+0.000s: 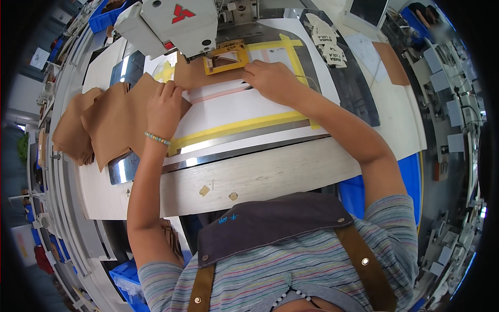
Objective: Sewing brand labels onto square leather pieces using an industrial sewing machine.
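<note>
A flat brown panel point(195, 78) lies beneath the white sewing machine head point(189, 26), partly under a yellow clamp frame point(226, 70). My left hand point(165, 106) is closed at the panel's left edge, its fingertips pinching there. At the panel's right end, beside the clamp frame, is my right hand point(273, 82) with its fingers bent together. A thin dark pointed tool point(248, 87) sticks out from under that hand; most of it is hidden. Below the panel spreads a white sheet point(234, 106) bordered with yellow tape point(234, 125), with a pinkish strip across it.
Stacks of brown panels point(112, 119) lie left of my left hand. Cream printed labels point(328, 44) are heaped at the back right, near another brown piece point(391, 62). Blue crates point(353, 195) stand below the pale table's front edge point(260, 179). A screen point(368, 11) stands farther back.
</note>
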The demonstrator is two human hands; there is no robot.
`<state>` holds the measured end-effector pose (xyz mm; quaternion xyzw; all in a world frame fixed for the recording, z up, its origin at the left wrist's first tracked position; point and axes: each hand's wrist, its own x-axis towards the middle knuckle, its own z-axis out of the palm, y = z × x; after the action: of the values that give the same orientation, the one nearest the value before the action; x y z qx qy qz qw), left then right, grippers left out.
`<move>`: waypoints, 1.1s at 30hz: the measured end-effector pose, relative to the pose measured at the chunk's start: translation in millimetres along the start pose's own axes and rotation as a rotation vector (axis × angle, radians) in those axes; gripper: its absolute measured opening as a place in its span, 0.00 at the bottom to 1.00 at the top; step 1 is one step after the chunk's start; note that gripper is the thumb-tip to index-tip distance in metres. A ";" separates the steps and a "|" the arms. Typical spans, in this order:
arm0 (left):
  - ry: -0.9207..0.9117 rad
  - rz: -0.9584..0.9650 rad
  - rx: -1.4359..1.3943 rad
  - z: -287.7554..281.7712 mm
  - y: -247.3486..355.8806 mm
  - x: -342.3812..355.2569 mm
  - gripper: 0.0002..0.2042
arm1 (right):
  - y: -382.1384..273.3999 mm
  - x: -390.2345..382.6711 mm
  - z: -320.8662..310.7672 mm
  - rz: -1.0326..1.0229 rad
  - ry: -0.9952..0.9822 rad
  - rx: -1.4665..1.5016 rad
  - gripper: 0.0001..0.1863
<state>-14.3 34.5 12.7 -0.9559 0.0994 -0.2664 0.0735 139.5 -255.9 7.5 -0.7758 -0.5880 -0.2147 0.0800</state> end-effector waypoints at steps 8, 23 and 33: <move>0.337 -0.101 0.229 -65.9 -4.2 -44.8 0.09 | -40.2 35.2 21.6 -0.134 0.204 0.207 0.06; 0.085 -0.022 0.076 -21.0 4.6 -32.4 0.10 | -14.6 11.8 2.8 -0.141 0.081 -0.094 0.05; -0.011 0.166 -0.002 18.8 33.0 26.4 0.10 | 22.2 -36.0 -16.3 0.027 -0.046 -0.244 0.08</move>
<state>12.7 -1.9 3.4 -0.9459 0.1781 -0.2541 0.0951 148.9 -300.2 9.5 -0.7923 -0.5487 -0.2655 -0.0256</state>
